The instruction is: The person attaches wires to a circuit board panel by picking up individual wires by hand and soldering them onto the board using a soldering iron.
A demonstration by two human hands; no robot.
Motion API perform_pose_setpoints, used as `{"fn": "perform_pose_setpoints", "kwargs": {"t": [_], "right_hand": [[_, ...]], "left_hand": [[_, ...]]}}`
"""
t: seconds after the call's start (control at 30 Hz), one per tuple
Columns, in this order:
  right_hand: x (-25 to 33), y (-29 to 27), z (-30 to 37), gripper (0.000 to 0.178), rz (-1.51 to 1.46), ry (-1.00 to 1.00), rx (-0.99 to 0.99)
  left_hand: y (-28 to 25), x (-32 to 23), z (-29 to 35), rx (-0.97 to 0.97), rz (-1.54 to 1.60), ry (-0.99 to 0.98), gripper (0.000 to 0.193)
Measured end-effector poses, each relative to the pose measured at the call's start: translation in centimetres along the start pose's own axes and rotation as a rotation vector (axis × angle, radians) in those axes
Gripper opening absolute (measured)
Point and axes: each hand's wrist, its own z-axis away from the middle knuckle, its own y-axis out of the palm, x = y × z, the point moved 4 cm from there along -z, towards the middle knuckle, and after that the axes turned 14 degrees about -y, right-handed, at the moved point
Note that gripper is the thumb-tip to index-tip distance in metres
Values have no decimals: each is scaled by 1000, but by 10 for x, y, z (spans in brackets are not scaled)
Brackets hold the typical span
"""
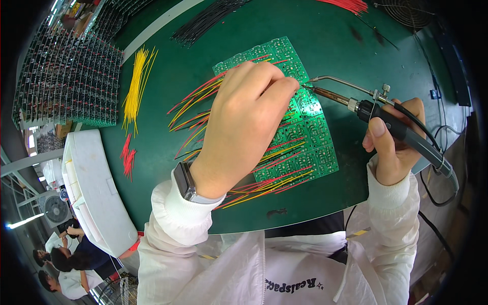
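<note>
My right hand (394,142) grips a soldering iron (363,109) with a thin metal feed tube (340,80) fixed alongside it. The iron's tip and the tube's end meet over a green circuit board panel (317,145) lying on the mat. My left hand (244,114) is above the panel, thumb and forefinger pinched together right beside the tip. What the pinch holds is too small or hidden to make out. Rows of red and yellow wires (195,96) stick out leftward from the panel, partly covered by my left hand and wrist.
On the green mat (168,66) lie bundles of yellow wires (134,86), short red wires (128,157), black wires (206,23) and red wires (348,5). A white plastic bin (101,193) and stacked boards (66,76) stand left. A cable (442,203) trails right. Other people (76,259) sit lower left.
</note>
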Motion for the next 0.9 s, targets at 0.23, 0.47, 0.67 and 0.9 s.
{"fn": "perform_pose_setpoints", "kwargs": {"t": [0.23,0.47,0.67,0.9], "right_hand": [[0,2,-2,33,-46,-46,14],[3,3,-3,33,-33,-34,-8],[5,0,-5,34,-66,-97,-5],[7,-2,-3,31,-72,-26,-75]], "left_hand": [[1,1,0,3,-20,9,14],[1,1,-1,-7,-17,13,13],[0,-1,-2,6,-40,9,12],[-50,-1,1,-33,-91,-192,16]]}}
